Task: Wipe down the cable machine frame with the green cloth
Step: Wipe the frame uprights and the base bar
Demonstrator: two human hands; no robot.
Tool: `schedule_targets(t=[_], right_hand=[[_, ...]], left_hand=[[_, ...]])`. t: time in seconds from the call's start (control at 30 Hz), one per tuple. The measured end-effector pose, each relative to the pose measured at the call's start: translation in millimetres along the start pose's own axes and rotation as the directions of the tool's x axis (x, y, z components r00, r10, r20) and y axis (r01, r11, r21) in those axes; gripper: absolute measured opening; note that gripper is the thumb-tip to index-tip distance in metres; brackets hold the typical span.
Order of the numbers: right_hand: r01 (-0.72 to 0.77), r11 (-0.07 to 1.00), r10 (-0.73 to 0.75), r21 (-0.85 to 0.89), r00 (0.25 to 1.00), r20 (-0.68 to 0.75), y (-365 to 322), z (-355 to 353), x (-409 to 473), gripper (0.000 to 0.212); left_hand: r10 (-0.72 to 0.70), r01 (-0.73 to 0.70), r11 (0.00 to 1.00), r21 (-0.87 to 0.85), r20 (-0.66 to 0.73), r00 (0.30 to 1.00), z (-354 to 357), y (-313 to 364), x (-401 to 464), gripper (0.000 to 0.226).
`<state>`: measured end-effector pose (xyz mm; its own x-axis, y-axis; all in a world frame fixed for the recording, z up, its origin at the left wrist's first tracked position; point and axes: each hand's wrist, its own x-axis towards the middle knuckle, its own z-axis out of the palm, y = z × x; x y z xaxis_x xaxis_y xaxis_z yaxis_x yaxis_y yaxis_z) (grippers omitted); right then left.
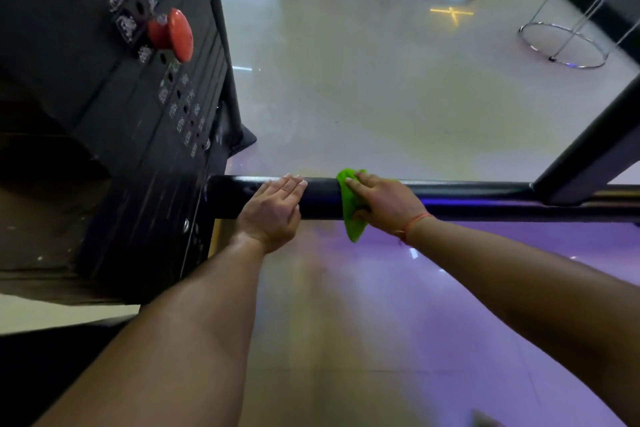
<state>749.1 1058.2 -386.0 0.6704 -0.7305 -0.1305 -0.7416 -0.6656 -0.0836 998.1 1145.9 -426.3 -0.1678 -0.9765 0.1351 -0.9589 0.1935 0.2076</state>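
Note:
A black horizontal bar of the cable machine frame [467, 199] runs across the middle of the view. My right hand [381, 204] presses the green cloth [349, 208] onto the bar, its fingers over the top and its thumb curled under, with a corner of cloth hanging below. My left hand [273, 210] rests flat on the bar just left of the cloth, fingers straight. A thin red band circles my right wrist.
The black weight stack [145, 107] with a red selector knob [171, 35] stands at the left where the bar joins it. A diagonal frame strut [588, 149] rises at the right. Beyond the bar lie glossy floor, a chrome ring base [564, 45] and other machine feet.

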Motion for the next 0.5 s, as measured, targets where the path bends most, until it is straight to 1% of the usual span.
schedule_targets(t=[0.1,0.13,0.2,0.27,0.33,0.37,0.43,0.5], right_hand=[[0.14,0.99,-0.14,0.001,0.99,-0.001,-24,-5,22,0.085],[0.167,0.986,-0.167,0.009,0.986,0.009,-20,-7,24,0.085],[0.171,0.984,-0.172,0.042,0.984,0.032,1,-10,18,0.084],[0.164,0.985,-0.163,0.047,0.986,-0.031,24,0,4,0.082],[0.171,0.984,-0.163,0.051,0.978,-0.133,22,17,1,0.08],[0.189,0.979,-0.176,0.074,0.972,-0.156,10,23,8,0.079],[0.251,0.959,-0.231,0.131,0.961,-0.152,-26,29,32,0.075],[0.322,0.939,-0.305,0.12,0.942,-0.138,-51,26,51,0.073]], left_hand=[[-0.029,0.029,0.999,0.021,-0.018,0.999,-1,1,-5,0.057],[-0.034,0.035,0.999,0.025,-0.015,0.999,-2,3,-8,0.058],[-0.047,0.047,0.998,0.029,0.005,0.999,-4,4,-16,0.062],[-0.073,0.072,0.996,0.045,0.012,0.997,-5,4,-23,0.065],[-0.101,0.1,0.992,0.071,0.01,0.995,-8,2,-30,0.067],[-0.127,0.125,0.988,0.085,0.013,0.992,-11,2,-34,0.068],[-0.206,0.203,0.974,0.098,0.015,0.978,-14,-1,-40,0.068],[-0.336,0.331,0.94,0.087,0.045,0.941,-15,-3,-45,0.07]])
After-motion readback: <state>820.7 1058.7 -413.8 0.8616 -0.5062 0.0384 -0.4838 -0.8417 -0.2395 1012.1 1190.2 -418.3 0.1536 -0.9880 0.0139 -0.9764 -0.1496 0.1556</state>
